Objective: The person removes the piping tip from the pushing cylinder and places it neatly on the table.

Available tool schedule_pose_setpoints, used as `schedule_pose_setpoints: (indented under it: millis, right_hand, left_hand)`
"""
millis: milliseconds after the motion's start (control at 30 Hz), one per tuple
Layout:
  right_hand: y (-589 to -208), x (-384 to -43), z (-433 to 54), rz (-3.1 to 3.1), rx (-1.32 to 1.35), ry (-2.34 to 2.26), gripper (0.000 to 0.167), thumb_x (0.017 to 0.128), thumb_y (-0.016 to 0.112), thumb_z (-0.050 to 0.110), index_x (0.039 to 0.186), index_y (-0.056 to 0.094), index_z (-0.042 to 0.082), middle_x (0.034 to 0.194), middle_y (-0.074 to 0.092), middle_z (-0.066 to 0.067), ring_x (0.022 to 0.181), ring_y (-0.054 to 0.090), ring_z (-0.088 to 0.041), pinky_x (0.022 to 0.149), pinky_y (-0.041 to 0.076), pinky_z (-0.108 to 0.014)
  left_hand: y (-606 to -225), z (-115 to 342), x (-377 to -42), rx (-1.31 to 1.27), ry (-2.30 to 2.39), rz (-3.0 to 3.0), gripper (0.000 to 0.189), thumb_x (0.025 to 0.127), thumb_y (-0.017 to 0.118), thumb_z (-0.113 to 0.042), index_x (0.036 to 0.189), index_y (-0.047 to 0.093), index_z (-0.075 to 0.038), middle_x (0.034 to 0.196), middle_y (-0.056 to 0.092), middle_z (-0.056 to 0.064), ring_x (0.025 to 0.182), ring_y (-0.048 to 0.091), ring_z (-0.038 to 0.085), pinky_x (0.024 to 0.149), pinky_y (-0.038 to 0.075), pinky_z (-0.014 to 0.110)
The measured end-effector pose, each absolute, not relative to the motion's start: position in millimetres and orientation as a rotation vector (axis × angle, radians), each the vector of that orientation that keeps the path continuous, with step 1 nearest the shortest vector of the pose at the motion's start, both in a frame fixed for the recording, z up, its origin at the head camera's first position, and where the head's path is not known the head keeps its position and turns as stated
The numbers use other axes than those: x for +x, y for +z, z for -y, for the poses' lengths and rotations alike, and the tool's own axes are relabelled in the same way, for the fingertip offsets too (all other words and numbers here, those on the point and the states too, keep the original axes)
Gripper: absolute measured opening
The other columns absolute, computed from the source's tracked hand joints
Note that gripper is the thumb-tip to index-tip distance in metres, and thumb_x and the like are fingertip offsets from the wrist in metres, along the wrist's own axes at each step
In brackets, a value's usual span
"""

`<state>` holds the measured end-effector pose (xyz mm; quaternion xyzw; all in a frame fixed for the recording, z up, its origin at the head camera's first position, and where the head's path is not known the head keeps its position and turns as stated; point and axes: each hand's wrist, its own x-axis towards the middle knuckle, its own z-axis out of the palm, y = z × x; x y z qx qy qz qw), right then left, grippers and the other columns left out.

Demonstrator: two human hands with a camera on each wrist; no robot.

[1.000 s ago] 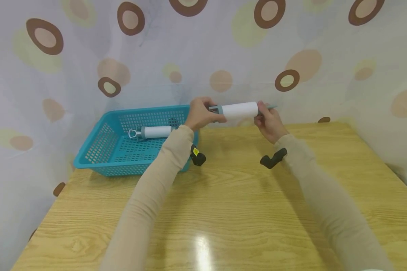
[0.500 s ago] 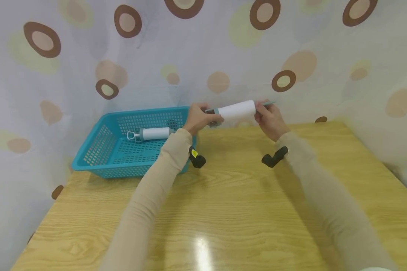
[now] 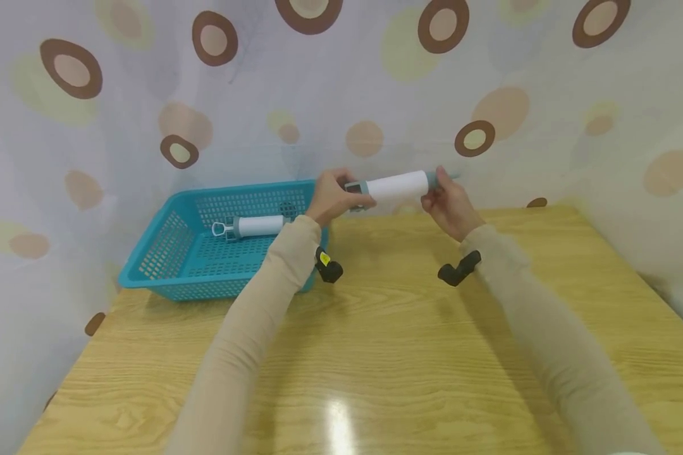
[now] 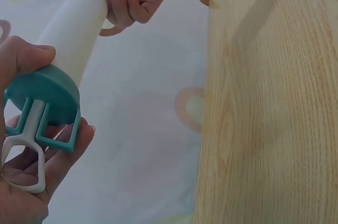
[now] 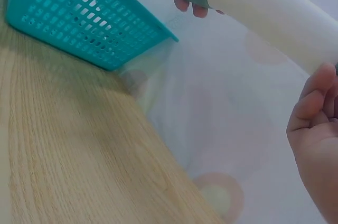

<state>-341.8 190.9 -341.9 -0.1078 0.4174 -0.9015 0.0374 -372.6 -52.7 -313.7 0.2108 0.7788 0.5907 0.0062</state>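
Observation:
A large white-barrelled syringe (image 3: 398, 187) with grey-green end caps is held up near the wall, tilted slightly up to the right. My left hand (image 3: 334, 199) grips its handle end, thumb and fingers around the cap. In the left wrist view a white plunger ring (image 4: 42, 168) and green finger loops (image 4: 66, 138) show beside that hand's palm. At the other end my right hand (image 3: 448, 201) pinches the nozzle cap (image 3: 431, 179), the thin tip pointing beyond the fingers. A second syringe (image 3: 260, 225) of the same kind lies in the blue basket (image 3: 205, 278).
The basket stands at the back left of the wood-grain table (image 3: 375, 354), close behind my left forearm. A patterned wall covering (image 3: 319, 82) rises along the table's back edge. Each sleeve carries a black wrist camera mount (image 3: 460, 268).
My right hand has shifted slightly on the nozzle end, so more of the grey-green cap shows. The syringe tilted up, then levelled a little. My left hand keeps its grip.

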Motion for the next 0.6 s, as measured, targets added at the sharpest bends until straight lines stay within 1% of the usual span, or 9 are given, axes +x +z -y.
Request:
schedule_pose_setpoints:
  millis: [100, 167, 233, 333, 433, 533, 600]
  right_hand:
    - [-341.5, -340.2, -191.3, -1.338, -0.261, -2.744, 0.025, 0.099, 0.049, 0.031, 0.093, 0.055, 0.008, 0.078, 0.050, 0.000, 0.064, 0.043, -0.009, 0.056, 0.041, -0.017]
    - [-341.7, -339.5, -192.1, -1.398, -0.246, -2.731, 0.028, 0.100, 0.048, 0.031, 0.090, 0.059, 0.007, 0.073, 0.052, 0.000, 0.061, 0.045, -0.009, 0.055, 0.040, -0.017]
    - [-342.9, -339.6, -193.8, -1.443, -0.266, -2.719, 0.031, 0.101, 0.047, 0.029, 0.085, 0.062, 0.007, 0.067, 0.053, 0.000, 0.058, 0.045, -0.009, 0.055, 0.039, -0.017]
    - [-345.1, -339.2, -196.3, -1.478, -0.334, -2.701, 0.033, 0.102, 0.043, 0.026, 0.080, 0.060, 0.008, 0.063, 0.052, 0.001, 0.057, 0.042, -0.009, 0.055, 0.035, -0.018]
    - [-347.5, -339.0, -198.3, -1.431, -0.400, -2.699, 0.025, 0.103, 0.041, 0.022, 0.087, 0.056, 0.010, 0.066, 0.050, 0.001, 0.058, 0.040, -0.009, 0.055, 0.031, -0.019]
    - [-348.2, -339.1, -199.3, -1.368, -0.426, -2.701, 0.021, 0.104, 0.040, 0.018, 0.097, 0.058, 0.011, 0.072, 0.052, 0.001, 0.059, 0.040, -0.010, 0.055, 0.030, -0.020]
    - [-348.4, -338.9, -199.8, -1.330, -0.422, -2.700, 0.021, 0.104, 0.039, 0.017, 0.104, 0.060, 0.012, 0.076, 0.052, 0.000, 0.060, 0.040, -0.010, 0.056, 0.031, -0.019]
  left_hand:
    - [-314.0, 53.2, -372.2, 0.669, 1.826, -2.447, 0.025, 0.071, 0.083, -0.009, 0.080, 0.060, -0.010, 0.082, 0.067, 0.004, 0.071, 0.066, 0.018, 0.069, 0.058, 0.034]
    - [-314.0, 52.9, -372.1, 0.672, 1.819, -2.448, 0.025, 0.071, 0.084, -0.010, 0.082, 0.061, -0.010, 0.084, 0.067, 0.005, 0.073, 0.066, 0.019, 0.069, 0.058, 0.034]
    - [-314.2, 52.5, -371.6, 0.675, 1.813, -2.451, 0.026, 0.071, 0.084, -0.011, 0.083, 0.061, -0.009, 0.086, 0.067, 0.007, 0.075, 0.066, 0.020, 0.069, 0.058, 0.033]
    - [-315.7, 52.1, -371.2, 0.689, 1.797, -2.473, 0.026, 0.072, 0.084, -0.013, 0.084, 0.062, -0.009, 0.087, 0.068, 0.008, 0.077, 0.066, 0.020, 0.070, 0.058, 0.033]
    - [-316.8, 52.1, -370.9, 0.698, 1.784, -2.491, 0.026, 0.072, 0.084, -0.014, 0.085, 0.062, -0.008, 0.087, 0.068, 0.008, 0.077, 0.066, 0.020, 0.071, 0.058, 0.033]
    - [-317.2, 52.2, -371.5, 0.697, 1.801, -2.477, 0.026, 0.072, 0.084, -0.013, 0.087, 0.062, -0.008, 0.089, 0.068, 0.009, 0.078, 0.066, 0.020, 0.075, 0.058, 0.039]
    - [-317.4, 52.4, -371.8, 0.695, 1.810, -2.470, 0.026, 0.072, 0.083, -0.011, 0.088, 0.062, -0.008, 0.089, 0.068, 0.009, 0.077, 0.065, 0.019, 0.077, 0.058, 0.043]
